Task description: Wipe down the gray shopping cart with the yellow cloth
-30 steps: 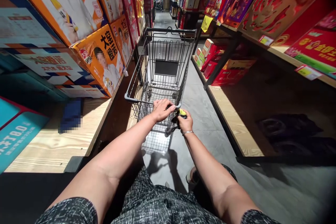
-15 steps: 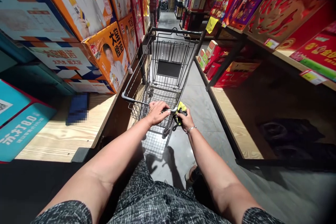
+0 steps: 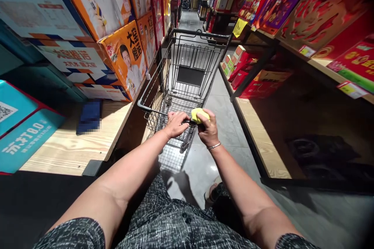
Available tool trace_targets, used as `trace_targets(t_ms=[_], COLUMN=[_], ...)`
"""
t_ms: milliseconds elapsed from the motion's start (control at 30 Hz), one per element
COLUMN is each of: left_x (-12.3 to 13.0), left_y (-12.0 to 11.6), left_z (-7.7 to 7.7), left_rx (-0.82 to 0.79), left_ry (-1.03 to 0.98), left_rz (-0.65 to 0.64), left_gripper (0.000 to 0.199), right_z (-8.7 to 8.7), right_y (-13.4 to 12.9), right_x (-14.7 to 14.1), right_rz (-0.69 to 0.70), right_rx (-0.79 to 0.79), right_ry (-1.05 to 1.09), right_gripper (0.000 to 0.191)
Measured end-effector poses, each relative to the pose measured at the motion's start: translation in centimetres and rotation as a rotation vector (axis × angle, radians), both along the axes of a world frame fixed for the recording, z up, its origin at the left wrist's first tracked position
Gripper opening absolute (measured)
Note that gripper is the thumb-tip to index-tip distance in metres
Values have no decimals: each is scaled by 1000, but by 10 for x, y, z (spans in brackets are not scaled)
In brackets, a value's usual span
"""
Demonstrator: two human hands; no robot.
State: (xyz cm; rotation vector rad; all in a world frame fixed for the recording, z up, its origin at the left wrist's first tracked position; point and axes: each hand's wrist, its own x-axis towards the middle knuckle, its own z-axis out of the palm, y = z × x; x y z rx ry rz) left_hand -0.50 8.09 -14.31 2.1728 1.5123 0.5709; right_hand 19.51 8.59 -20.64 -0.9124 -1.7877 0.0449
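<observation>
Clamped in right hand: yellow cloth | cart rim: grasped by left hand | risk: cart could be rolled by uneven pressure

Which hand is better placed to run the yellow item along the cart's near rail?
Probably the right: the right hand holds the yellow item close to the near rail, while the left hand lies on that rail without the item.
</observation>
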Motion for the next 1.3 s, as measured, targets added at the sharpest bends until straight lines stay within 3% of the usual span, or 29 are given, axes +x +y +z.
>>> trace_targets(t_ms=[133, 233, 300, 400, 467, 567, 667, 733, 867, 900, 967, 1133, 1200, 1300], left_x=[-2, -5, -2, 12, 27, 50, 62, 61, 52, 49, 45, 41, 42, 46], left_y=[0, 0, 1, 1, -1, -4, -5, -3, -3, -3, -6, -13, -15, -18], left_z=[-1, 1, 4, 10, 11, 7, -2, -6, -8, -8, -8, -12, -14, -18], left_rx=[-6, -21, -42, -76, -94, -81, 26, 66, 48, 51, 71, 113, 122, 136], left_ry=[36, 73, 101, 132, 174, 233, 188, 169, 161, 158, 149, 104, 87, 70], left_rz=[-39, -79, -83, -58, -17, 109, 132, 100, 80, 78, 67, 50, 48, 37], left_gripper=[31, 44, 42, 31, 30, 39, 40, 36, 24, 25, 28, 40, 43, 43], right_z=[-45, -87, -111, -132, -135, -115, -71, -38, 16, 26, 46, 91, 101, 103], right_y=[-16, -30, -38, -48, -50, -41, -19, -3, 30, 40, 66, 133, 146, 149], right_x=[-5, -8, -9, -7, -3, 15, 39, 49, 48, 46, 43, 35, 27, 17], right_rz=[-48, -7, 29, 46, 49, 28, -108, -214, 136, 200, 202, -48, -56, -38], right_rx=[-39, -262, -436, -593, -607, -572, -480, -302, -159, -157, -179, -320, -393, -456], right_ry=[-37, -19, -57, -182, -269, -303, -210, -125, -354, -444, -627, -1020, -1154, -1268], right_gripper=[32, 20, 20, 29, 36, 41, 42, 42, 39, 40, 45, 36, 29, 19])
